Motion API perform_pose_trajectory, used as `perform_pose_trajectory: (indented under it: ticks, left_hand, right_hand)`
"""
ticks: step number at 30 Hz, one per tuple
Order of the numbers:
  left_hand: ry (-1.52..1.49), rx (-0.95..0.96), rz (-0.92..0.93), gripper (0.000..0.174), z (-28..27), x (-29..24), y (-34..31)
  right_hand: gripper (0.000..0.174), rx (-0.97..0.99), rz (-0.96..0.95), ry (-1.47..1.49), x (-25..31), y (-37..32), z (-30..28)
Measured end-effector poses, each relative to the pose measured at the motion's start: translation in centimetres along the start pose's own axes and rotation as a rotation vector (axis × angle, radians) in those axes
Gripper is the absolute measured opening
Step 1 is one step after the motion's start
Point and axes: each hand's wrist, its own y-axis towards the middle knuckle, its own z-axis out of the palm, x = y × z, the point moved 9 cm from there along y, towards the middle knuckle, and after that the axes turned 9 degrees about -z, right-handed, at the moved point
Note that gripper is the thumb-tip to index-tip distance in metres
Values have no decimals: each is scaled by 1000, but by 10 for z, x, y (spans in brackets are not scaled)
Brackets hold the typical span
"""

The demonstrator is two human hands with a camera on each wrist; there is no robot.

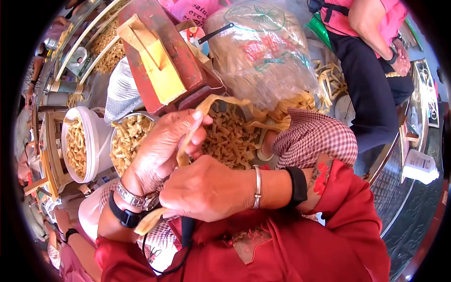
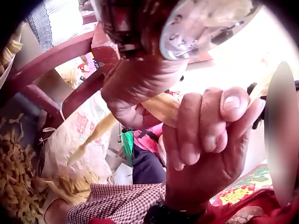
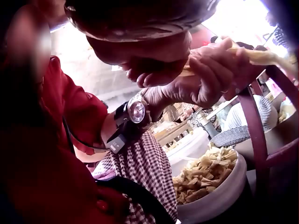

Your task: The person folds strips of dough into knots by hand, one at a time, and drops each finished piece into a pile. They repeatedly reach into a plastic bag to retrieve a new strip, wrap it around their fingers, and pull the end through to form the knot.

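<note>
A long tan strip (image 1: 187, 139) runs between the two hands. The left hand (image 1: 162, 141) pinches it between thumb and fingers, its upper part curving away to the right. Just below, the right hand (image 1: 206, 188) has its fingers curled round the strip, and a short end (image 1: 149, 222) sticks out at its lower left. In the left wrist view the right hand (image 2: 205, 135) grips a folded part of the strip (image 2: 163, 108) beside the left hand (image 2: 140, 93). The right wrist view shows the left hand (image 3: 205, 77) holding the strip (image 3: 261, 57).
Small knotted pieces (image 1: 230, 141) lie in a heap beyond the hands. A white bucket (image 1: 96, 141) and a bowl of pieces (image 1: 129, 141) stand at left. A red wooden bench (image 1: 141, 19) bears a yellow block (image 1: 164, 80). A big plastic bag (image 1: 263, 51) and a seated person are behind.
</note>
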Motion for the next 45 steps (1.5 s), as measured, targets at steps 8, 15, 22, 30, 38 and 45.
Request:
perform_pose_trajectory:
  ticks: [8, 15, 22, 30, 38, 45]
  left_hand:
    - [313, -65, 365, 19, 10, -32, -24]
    - [866, -322, 562, 8, 25, -61, -48]
    - [1455, -672, 1153, 12, 57, -79, -91]
    - [1449, -635, 1171, 13, 61, -74, -88]
    - [727, -314, 795, 16, 16, -77, -67]
    - [48, 152, 551, 31, 29, -68, -65]
  right_hand:
    - [16, -577, 256, -118, -45, -23, -86]
    - [24, -628, 599, 218, -88, -34, -76]
    - [35, -364, 650, 331, -92, -17, -70]
    - [31, -98, 608, 313, -90, -14, -64]
    - [14, -257, 535, 128, -71, -2, -81]
    - [19, -170, 341, -84, -42, 11, -86]
